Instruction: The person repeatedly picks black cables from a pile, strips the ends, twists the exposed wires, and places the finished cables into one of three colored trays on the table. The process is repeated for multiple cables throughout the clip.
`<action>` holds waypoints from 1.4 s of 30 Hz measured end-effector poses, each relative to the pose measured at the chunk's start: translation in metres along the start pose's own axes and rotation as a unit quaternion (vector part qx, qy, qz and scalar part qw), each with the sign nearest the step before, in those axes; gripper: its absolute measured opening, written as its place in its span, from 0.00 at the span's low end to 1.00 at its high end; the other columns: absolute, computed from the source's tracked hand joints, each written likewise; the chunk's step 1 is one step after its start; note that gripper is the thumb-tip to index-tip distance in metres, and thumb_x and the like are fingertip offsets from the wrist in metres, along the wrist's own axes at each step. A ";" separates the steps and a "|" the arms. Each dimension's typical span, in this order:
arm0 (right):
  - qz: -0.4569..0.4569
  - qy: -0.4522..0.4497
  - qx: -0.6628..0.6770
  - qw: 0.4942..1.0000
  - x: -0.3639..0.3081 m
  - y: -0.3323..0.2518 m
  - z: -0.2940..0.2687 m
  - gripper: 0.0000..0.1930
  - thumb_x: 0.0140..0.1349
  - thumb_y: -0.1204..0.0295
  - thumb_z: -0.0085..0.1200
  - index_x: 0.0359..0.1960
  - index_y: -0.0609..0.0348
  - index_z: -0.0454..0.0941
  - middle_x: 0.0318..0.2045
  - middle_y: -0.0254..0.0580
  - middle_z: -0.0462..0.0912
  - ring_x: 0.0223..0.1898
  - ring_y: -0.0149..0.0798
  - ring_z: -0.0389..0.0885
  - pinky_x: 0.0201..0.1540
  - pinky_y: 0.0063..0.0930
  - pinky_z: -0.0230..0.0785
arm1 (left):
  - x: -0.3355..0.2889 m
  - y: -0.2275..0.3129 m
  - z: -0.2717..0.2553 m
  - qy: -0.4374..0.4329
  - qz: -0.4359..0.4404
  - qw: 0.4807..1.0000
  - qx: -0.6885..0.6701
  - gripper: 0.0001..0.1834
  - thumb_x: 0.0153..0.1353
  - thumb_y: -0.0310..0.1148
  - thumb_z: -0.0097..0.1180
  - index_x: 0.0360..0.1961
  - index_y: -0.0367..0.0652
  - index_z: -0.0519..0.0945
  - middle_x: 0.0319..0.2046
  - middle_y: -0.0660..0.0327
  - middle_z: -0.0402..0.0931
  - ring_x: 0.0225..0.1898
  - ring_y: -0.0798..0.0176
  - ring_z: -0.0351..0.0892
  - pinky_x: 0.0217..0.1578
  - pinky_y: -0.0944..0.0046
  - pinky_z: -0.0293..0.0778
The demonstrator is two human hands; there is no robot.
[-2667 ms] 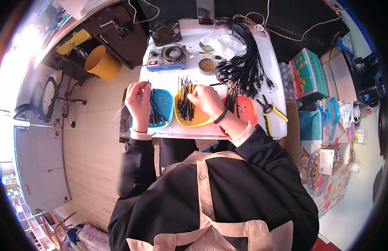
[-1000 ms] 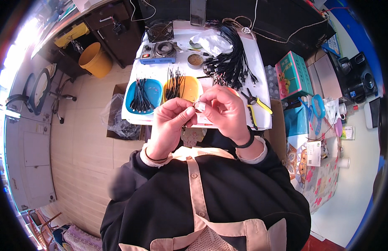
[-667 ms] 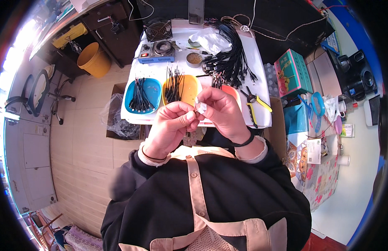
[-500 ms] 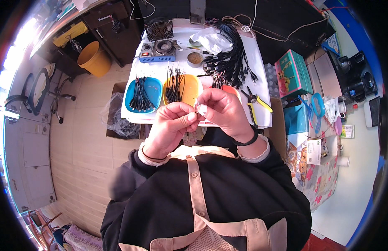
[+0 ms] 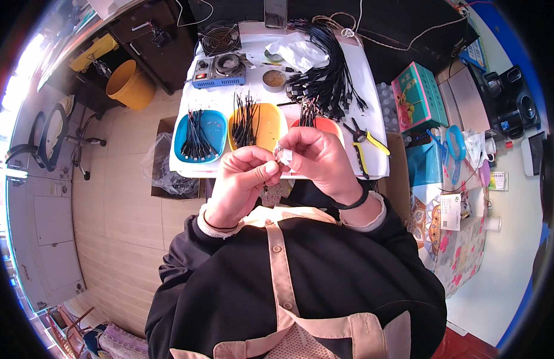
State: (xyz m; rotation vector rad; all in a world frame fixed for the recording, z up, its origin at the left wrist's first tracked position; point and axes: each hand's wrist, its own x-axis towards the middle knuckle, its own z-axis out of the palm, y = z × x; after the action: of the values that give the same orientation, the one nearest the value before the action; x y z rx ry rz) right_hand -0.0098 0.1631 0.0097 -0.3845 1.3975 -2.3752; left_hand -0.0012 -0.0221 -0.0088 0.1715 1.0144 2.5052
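Observation:
Just in front of the table's near edge, my left hand (image 5: 242, 182) and my right hand (image 5: 324, 163) meet, thumbs and fingers pinched together. A small white piece (image 5: 285, 156) shows at my right fingertips; I cannot tell whether it is wrapped on a finger or held. Whatever else lies between the fingertips is too small to name. Beyond the hands stand a blue tray (image 5: 214, 127), a yellow tray (image 5: 271, 122) and a red tray (image 5: 332, 127), each with short black cables with bare wire ends. The red one is partly hidden by my right hand.
Wire strippers (image 5: 368, 139) with yellow handles lie at the right. Farther back are a blue solder pot (image 5: 218, 78), a round tin (image 5: 274, 79), a heap of black cables (image 5: 324, 81), white tissue (image 5: 301, 54) and a fan (image 5: 220, 39). A box with plastic (image 5: 172, 164) stands left below the table.
Both hands keep nearly the same pinch, with only slight finger movement at the white piece. The view has shifted a little, so the table appears slightly moved.

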 end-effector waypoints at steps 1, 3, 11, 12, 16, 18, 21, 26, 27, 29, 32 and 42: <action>-0.002 0.001 0.012 1.000 0.000 0.000 0.000 0.07 0.64 0.78 0.54 0.42 0.68 0.74 0.36 0.37 0.80 0.36 0.30 0.82 0.43 0.24 0.79 | 0.001 0.000 0.000 -0.001 -0.002 1.000 -0.001 0.04 0.61 0.20 0.57 0.37 0.34 0.81 0.30 0.58 0.81 0.30 0.70 0.77 0.34 0.72 0.73; -0.011 0.008 0.030 0.999 0.002 0.004 0.002 0.06 0.64 0.78 0.53 0.41 0.67 0.74 0.36 0.37 0.79 0.36 0.30 0.82 0.43 0.24 0.79 | 0.001 -0.001 0.001 -0.001 0.004 1.000 0.006 0.04 0.61 0.20 0.57 0.37 0.34 0.81 0.30 0.58 0.81 0.30 0.70 0.77 0.34 0.72 0.73; 0.023 0.003 0.058 0.998 -0.003 0.019 -0.011 0.06 0.63 0.78 0.51 0.42 0.60 0.72 0.36 0.34 0.77 0.38 0.28 0.79 0.42 0.22 0.75 | -0.004 -0.006 0.002 0.023 0.070 0.968 0.240 0.05 0.61 0.17 0.55 0.38 0.32 0.78 0.30 0.55 0.81 0.28 0.70 0.76 0.31 0.73 0.73; 0.021 -0.004 0.033 0.999 -0.005 0.019 -0.016 0.07 0.63 0.78 0.51 0.42 0.59 0.72 0.37 0.33 0.76 0.39 0.28 0.78 0.41 0.21 0.74 | -0.006 -0.007 0.001 0.015 0.049 0.960 0.275 0.05 0.61 0.16 0.53 0.38 0.31 0.78 0.29 0.55 0.81 0.27 0.72 0.74 0.29 0.75 0.72; 0.126 -0.022 0.323 0.938 -0.012 0.042 -0.021 0.16 0.63 0.71 0.51 0.52 0.58 0.69 0.43 0.36 0.73 0.40 0.29 0.74 0.49 0.28 0.69 | -0.003 -0.020 -0.003 -0.035 0.098 0.916 0.387 0.05 0.63 0.18 0.54 0.39 0.30 0.78 0.28 0.57 0.81 0.24 0.73 0.73 0.27 0.74 0.71; 0.158 -0.032 0.393 0.905 -0.016 0.055 -0.026 0.16 0.65 0.69 0.51 0.53 0.58 0.69 0.40 0.35 0.74 0.36 0.27 0.73 0.44 0.24 0.69 | 0.003 -0.025 -0.007 -0.030 0.055 0.932 0.358 0.04 0.63 0.19 0.54 0.39 0.31 0.78 0.28 0.57 0.81 0.24 0.73 0.73 0.26 0.75 0.70; 0.105 0.051 0.228 0.967 -0.020 0.065 -0.055 0.16 0.67 0.67 0.53 0.54 0.57 0.69 0.38 0.33 0.75 0.34 0.22 0.72 0.37 0.19 0.69 | 0.014 -0.031 -0.012 0.005 0.008 0.946 0.324 0.04 0.67 0.23 0.50 0.39 0.33 0.75 0.28 0.58 0.81 0.21 0.75 0.69 0.22 0.77 0.65; -0.053 0.296 -0.491 0.818 0.002 0.062 -0.128 0.08 0.60 0.72 0.58 0.34 0.66 0.77 0.24 0.46 0.82 0.24 0.38 0.81 0.30 0.30 0.72 | 0.033 -0.037 -0.017 0.034 -0.029 0.955 0.292 0.05 0.70 0.26 0.47 0.39 0.36 0.71 0.27 0.59 0.80 0.18 0.78 0.63 0.20 0.78 0.60; 0.018 0.296 -0.533 0.792 0.005 0.063 -0.135 0.09 0.61 0.72 0.57 0.34 0.68 0.77 0.24 0.45 0.82 0.24 0.35 0.80 0.31 0.28 0.72 | 0.035 -0.039 -0.018 0.040 -0.040 0.958 0.282 0.05 0.70 0.26 0.47 0.39 0.35 0.71 0.27 0.59 0.80 0.18 0.78 0.63 0.20 0.78 0.59; -0.026 0.254 -0.546 0.798 0.009 0.064 -0.142 0.09 0.60 0.72 0.58 0.33 0.68 0.78 0.25 0.48 0.82 0.25 0.38 0.81 0.31 0.29 0.72 | 0.040 -0.042 -0.021 0.043 -0.026 0.960 0.277 0.05 0.70 0.26 0.47 0.39 0.35 0.73 0.27 0.59 0.80 0.19 0.78 0.64 0.21 0.78 0.60; 0.001 0.276 -0.546 0.791 0.010 0.065 -0.140 0.08 0.59 0.72 0.59 0.31 0.68 0.78 0.24 0.49 0.82 0.25 0.39 0.81 0.31 0.29 0.71 | 0.044 -0.045 -0.025 0.058 -0.011 0.969 0.241 0.06 0.70 0.26 0.48 0.37 0.35 0.74 0.28 0.59 0.81 0.21 0.77 0.65 0.23 0.77 0.62; -0.045 0.300 -0.528 0.793 0.017 0.067 -0.133 0.07 0.57 0.72 0.60 0.29 0.65 0.78 0.22 0.47 0.81 0.23 0.39 0.80 0.28 0.30 0.70 | 0.043 -0.049 -0.024 0.084 0.004 0.984 0.154 0.07 0.68 0.26 0.51 0.42 0.34 0.78 0.37 0.55 0.82 0.38 0.67 0.82 0.44 0.66 0.80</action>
State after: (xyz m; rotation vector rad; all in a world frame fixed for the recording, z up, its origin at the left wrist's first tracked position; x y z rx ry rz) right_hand -0.0676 0.2300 -0.1111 0.0924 2.9993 -1.5423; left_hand -0.0298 0.0130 -0.0615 0.0547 1.4710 2.3876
